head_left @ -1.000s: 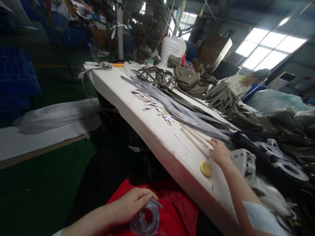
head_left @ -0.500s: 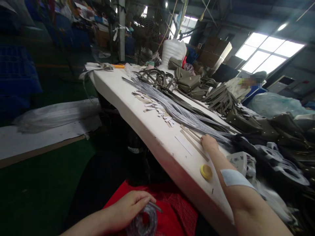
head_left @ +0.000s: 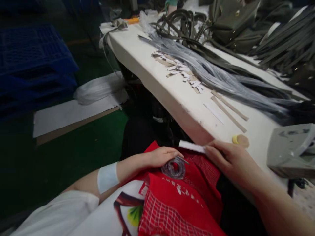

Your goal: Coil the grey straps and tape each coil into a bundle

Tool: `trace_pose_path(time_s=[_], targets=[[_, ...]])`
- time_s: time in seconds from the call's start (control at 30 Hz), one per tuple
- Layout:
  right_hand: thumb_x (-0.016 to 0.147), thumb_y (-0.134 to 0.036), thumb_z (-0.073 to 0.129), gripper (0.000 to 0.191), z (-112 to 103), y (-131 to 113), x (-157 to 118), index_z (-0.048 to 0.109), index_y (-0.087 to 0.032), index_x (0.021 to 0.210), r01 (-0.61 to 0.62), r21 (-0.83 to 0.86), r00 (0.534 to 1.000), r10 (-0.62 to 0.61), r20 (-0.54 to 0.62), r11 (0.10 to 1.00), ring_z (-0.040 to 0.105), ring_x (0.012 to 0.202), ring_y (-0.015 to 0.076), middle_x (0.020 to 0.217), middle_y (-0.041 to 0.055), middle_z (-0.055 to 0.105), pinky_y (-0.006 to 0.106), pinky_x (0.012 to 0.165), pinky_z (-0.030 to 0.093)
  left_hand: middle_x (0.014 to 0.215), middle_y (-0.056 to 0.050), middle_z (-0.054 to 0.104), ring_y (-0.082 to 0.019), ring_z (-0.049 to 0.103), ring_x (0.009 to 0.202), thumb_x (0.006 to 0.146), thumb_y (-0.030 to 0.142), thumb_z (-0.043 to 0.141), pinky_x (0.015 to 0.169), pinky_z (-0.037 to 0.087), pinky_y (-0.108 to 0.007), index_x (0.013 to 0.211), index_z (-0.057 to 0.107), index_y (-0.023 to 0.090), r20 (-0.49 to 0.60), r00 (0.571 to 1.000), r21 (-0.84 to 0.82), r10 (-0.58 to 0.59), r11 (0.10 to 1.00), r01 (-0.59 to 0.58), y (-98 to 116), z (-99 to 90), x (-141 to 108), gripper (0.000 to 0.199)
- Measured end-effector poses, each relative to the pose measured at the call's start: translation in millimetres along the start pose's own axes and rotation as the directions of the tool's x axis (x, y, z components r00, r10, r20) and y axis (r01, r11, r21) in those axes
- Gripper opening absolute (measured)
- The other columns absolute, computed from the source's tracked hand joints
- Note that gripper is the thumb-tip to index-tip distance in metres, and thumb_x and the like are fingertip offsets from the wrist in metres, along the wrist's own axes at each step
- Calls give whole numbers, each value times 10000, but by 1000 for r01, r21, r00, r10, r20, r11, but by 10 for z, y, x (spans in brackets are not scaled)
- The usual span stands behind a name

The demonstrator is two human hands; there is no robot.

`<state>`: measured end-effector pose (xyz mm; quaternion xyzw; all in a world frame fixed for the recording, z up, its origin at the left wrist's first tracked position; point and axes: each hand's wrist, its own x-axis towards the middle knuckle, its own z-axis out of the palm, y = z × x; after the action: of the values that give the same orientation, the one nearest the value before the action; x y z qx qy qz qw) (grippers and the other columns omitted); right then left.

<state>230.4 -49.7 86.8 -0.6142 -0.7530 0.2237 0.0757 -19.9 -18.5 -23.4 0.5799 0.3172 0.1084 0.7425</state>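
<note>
- Right hand (head_left: 230, 159) pinches a strip (head_left: 190, 146) at one end, perhaps leaving its length free.
- Left hand (head_left: 162, 156), fingers half-curled, holds a coil (head_left: 180, 172) and thin rod (head_left: 183, 160), probably steadied on the apron (head_left: 169, 186) beneath.

The white strip (head_left: 192, 146) is flat, narrow and quite straight; the right hand (head_left: 228, 157) holds it at one end, and its free end points to the left, above the red apron (head_left: 169, 190). The clear roll (head_left: 181, 171) is wound in a ring with an open centre, and it is under the left hand (head_left: 163, 157). A thin grey tool (head_left: 184, 160) sticks out beside this hand, over the roll.
</note>
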Motion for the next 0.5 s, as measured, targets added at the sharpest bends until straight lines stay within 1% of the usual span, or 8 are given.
trace_pose_path(time_s=[0.03,0.07,0.1,0.13,0.2,0.27,0.37,0.5], targets=[[906,-450,459,295,74,-108,-104,639,-274,752,34,39,996,-37,79,999,593,587,173,668,4,680,265,552,391,1150,-116,695,-218,627,1046,938,412,445,967,456,-321,1124,674,90,12,1000,-9,-1,1000,1,-4,12,7,437],[895,-444,486,279,144,-192,-188,638,-279,729,57,48,989,-63,134,997,593,576,169,658,-3,681,265,543,383,1149,-114,696,-215,628,1043,941,400,442,972,454,-320,1125,676,90,24,1000,-13,2,1000,-1,-2,23,8,430],[881,-439,510,268,208,-257,-253,634,-281,702,72,19,985,-74,159,997,589,554,165,632,-10,675,268,531,367,1146,-108,698,-209,629,1039,946,388,434,977,450,-317,1129,676,94,34,999,-13,9,1000,-8,2,33,5,422],[866,-438,528,270,265,-307,-302,625,-278,672,83,-40,985,-76,156,996,582,527,163,597,-16,663,273,517,345,1143,-100,700,-202,630,1039,952,376,423,983,445,-312,1135,676,102,42,999,-7,20,1000,-19,9,41,-2,416],[856,-425,536,285,353,-391,-364,613,-263,635,96,-189,991,-76,113,977,574,488,158,546,-15,644,285,502,298,1131,-80,707,-190,630,1038,961,354,405,990,439,-303,1145,675,121,57,998,38,38,998,-40,23,51,-20,402],[868,-372,520,292,417,-476,-397,610,-244,622,117,-297,992,-100,72,948,578,476,155,530,-4,643,293,500,265,1120,-67,713,-188,633,1036,965,340,393,989,440,-303,1149,675,135,59,997,104,47,993,-52,34,55,-39,394],[884,-280,504,278,533,-605,-396,622,-217,641,163,-354,987,-151,62,921,596,491,156,562,15,672,299,503,244,1125,-57,716,-197,640,1036,967,341,384,977,449,-307,1156,674,153,44,998,211,41,976,-49,57,68,-61,394],[916,-225,493,229,790,-688,-279,661,-178,768,193,-368,981,-171,92,909,620,544,162,670,53,713,297,512,247,1146,-28,712,-195,631,1075,958,303,396,964,447,-275,1132,688,196,8,997,364,82,928,-79,89,109,-89,356]])
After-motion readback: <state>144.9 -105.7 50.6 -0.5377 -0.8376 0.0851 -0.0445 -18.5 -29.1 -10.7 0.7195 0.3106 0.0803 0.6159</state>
